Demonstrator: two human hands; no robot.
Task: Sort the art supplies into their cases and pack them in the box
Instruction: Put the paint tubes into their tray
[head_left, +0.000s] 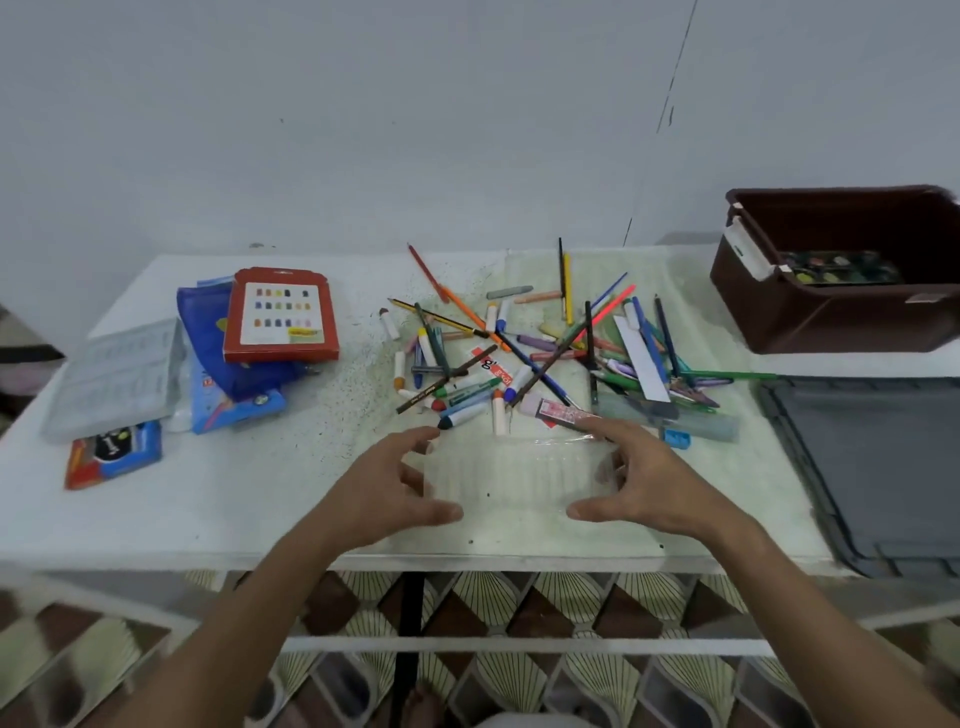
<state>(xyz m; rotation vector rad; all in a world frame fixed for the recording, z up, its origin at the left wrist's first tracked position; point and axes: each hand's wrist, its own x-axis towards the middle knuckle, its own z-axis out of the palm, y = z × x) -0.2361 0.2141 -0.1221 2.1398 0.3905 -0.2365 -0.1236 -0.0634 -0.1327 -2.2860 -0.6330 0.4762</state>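
A clear ribbed plastic tray (519, 475) lies on the table near its front edge. My left hand (395, 480) grips its left end and my right hand (644, 480) grips its right end, thumbs on the near side. Just behind it lies a loose pile of pencils, crayons and markers (530, 353). At the left are a red case (280, 314), a blue pouch (228, 353), a clear plastic case (117, 376) and a small crayon box (111, 454). A brown box (831, 317) stands at the back right with a paint set inside.
A grey lid (883, 467) lies at the right, in front of the brown box. A blue sharpener (677, 438) sits by my right hand. The white table (208, 509) stands against a wall, over a patterned floor.
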